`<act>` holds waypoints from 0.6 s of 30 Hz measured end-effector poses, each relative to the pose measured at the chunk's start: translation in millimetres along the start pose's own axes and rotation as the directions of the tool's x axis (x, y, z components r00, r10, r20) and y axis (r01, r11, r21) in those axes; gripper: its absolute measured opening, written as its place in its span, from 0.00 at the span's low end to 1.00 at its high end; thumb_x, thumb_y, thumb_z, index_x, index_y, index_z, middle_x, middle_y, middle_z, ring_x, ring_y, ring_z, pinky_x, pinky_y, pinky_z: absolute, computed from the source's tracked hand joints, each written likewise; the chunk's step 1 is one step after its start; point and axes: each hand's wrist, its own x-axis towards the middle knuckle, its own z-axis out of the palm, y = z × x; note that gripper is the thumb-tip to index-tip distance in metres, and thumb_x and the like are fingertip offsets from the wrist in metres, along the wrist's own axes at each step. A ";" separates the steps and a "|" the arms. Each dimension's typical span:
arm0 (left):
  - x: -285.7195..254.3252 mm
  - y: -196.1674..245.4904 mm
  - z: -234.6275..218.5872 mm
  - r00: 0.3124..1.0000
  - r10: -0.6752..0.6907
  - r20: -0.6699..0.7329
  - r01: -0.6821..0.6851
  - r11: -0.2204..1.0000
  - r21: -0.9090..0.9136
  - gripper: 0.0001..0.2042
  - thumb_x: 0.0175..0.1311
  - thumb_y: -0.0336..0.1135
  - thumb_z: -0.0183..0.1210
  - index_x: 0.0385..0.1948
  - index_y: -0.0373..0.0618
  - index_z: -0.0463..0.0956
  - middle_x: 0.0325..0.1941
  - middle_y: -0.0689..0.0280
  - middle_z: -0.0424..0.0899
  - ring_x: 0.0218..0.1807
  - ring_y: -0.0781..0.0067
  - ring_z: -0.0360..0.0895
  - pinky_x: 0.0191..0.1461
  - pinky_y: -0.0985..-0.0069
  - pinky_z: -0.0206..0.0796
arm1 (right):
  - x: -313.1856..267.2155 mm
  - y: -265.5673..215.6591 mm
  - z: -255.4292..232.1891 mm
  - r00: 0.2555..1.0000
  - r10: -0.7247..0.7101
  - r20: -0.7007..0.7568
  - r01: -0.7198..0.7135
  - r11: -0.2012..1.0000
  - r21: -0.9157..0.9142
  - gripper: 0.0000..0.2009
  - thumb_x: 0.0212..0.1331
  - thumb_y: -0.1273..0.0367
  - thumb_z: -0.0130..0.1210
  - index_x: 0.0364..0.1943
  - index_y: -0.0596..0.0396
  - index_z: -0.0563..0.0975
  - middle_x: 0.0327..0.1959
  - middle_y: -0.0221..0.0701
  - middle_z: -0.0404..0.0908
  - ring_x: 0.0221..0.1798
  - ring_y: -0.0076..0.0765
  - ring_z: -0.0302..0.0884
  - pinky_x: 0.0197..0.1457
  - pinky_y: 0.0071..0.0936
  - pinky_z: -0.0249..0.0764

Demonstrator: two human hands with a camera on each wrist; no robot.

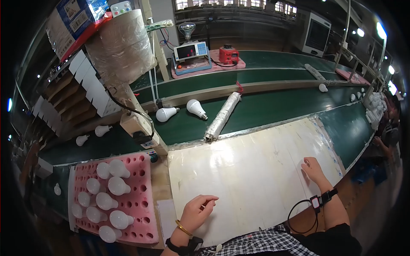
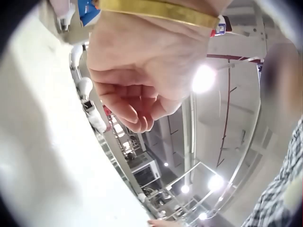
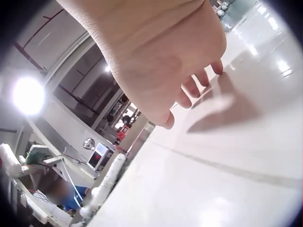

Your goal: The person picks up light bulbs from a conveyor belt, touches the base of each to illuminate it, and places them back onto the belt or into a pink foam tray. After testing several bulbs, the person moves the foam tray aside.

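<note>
My left hand (image 1: 198, 212) hovers over the near left part of the white work surface (image 1: 247, 170), its fingers loosely bent and nothing in them. The left wrist view shows the palm and curled fingertips (image 2: 137, 120), with a gold bangle above. Over the right part of the same surface, my right hand (image 1: 314, 170) also holds nothing. In the right wrist view its relaxed fingers (image 3: 191, 87) hang close over the sheet and cast a shadow. Nearest the left hand is a pink foam tray (image 1: 147, 170) bearing several white light bulbs (image 1: 121, 219).
Two bulbs (image 1: 196, 109) and a plastic-wrapped bar (image 1: 223, 116) lie on the green conveyor (image 1: 265, 106). A post (image 1: 143, 123) rises at the left. Behind stand a meter (image 1: 191, 53) and a red device (image 1: 229, 54). Another person (image 1: 388, 128) sits at far right beside piled bulbs.
</note>
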 end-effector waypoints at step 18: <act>43.6 -22.9 24.0 0.973 -0.136 0.188 0.232 0.630 -0.741 0.10 0.66 0.28 0.51 0.46 0.37 0.75 0.37 0.65 0.77 0.37 0.74 0.73 0.41 0.79 0.66 | -49.4 6.7 10.2 0.941 -0.277 -0.196 0.119 0.811 -0.573 0.25 0.62 0.57 0.48 0.62 0.51 0.67 0.67 0.37 0.63 0.71 0.42 0.55 0.71 0.41 0.49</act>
